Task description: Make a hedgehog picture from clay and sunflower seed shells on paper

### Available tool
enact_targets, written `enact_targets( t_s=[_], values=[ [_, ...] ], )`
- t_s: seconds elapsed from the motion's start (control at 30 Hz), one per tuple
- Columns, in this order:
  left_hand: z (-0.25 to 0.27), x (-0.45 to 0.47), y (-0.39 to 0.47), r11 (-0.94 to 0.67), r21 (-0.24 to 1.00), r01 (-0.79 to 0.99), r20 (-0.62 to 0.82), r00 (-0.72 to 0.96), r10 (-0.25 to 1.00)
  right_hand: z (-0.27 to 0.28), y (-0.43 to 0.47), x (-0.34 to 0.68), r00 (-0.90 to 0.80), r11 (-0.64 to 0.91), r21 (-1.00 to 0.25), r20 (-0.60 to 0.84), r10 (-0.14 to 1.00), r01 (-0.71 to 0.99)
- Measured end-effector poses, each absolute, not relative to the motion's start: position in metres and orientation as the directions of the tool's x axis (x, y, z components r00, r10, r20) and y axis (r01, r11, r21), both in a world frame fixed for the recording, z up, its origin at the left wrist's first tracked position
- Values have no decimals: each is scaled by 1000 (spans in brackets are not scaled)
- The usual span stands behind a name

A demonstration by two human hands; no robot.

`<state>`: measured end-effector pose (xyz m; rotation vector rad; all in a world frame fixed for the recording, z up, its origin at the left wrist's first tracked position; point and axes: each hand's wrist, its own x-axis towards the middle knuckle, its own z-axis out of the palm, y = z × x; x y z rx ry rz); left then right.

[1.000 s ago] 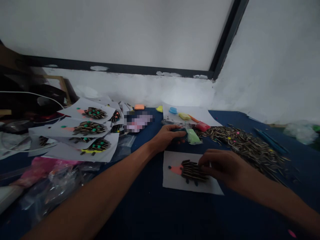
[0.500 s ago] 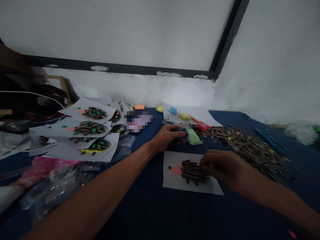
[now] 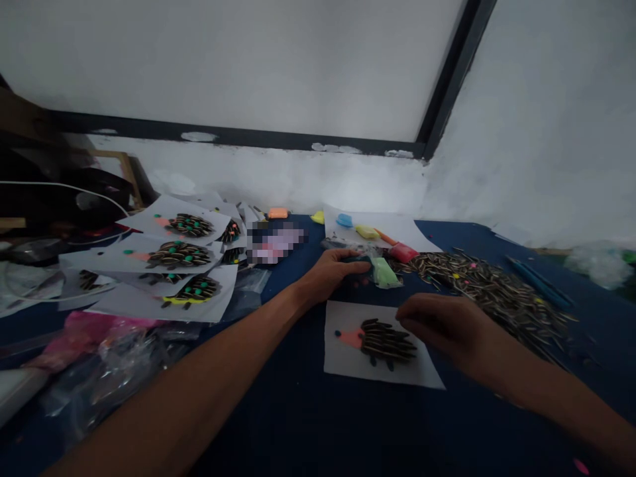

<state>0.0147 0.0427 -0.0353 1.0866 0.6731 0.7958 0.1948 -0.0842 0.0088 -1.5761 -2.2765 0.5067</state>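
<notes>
A white sheet of paper (image 3: 342, 371) lies in front of me, bearing a hedgehog (image 3: 385, 341) with a pink clay face, a dark nose and a body of striped sunflower seeds. Past its far edge, my left hand (image 3: 330, 273) is closed around a dark lump (image 3: 362, 262), perhaps clay in a plastic wrapper. A pale green clay packet (image 3: 385, 273) rests against that lump. My right hand (image 3: 437, 324) hovers over the paper's right side with thumb and fingers pinched together; anything between them is too small to make out.
Loose sunflower seeds (image 3: 511, 298) spread at the right, beside a blue pen-like object (image 3: 541, 281). Finished hedgehog sheets (image 3: 149, 301) overlap at the left, near crumpled plastic bags (image 3: 124, 358). Blue (image 3: 344, 220), yellow (image 3: 366, 232) and red (image 3: 402, 252) clay packets lie at the back.
My right hand has drawn slightly up and right, away from the seeds on the hedgehog, uncovering its rear end. My left hand stays in place on the dark lump.
</notes>
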Motion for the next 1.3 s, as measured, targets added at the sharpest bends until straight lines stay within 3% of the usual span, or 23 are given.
enact_targets(
  t_s=[0.17,0.4,0.73,1.1,1.3],
  values=[
    [-31,15,39,234,947,-221,-78,547,833,10,-79,197,-202,251,-494,151,968,832],
    [-20,19,30,103,965,-240,84,658,748,11,-77,198,-1,96,-735,129,992,671],
    [-6,25,8,77,986,-150,58,729,682,4,-73,200,-67,171,-776,165,984,608],
    [0,28,0,115,979,-165,28,677,736,0,-68,204,-108,166,-818,128,986,550],
    [3,28,-1,157,968,-195,15,670,742,12,-74,200,-50,59,-875,39,998,481]
  ],
)
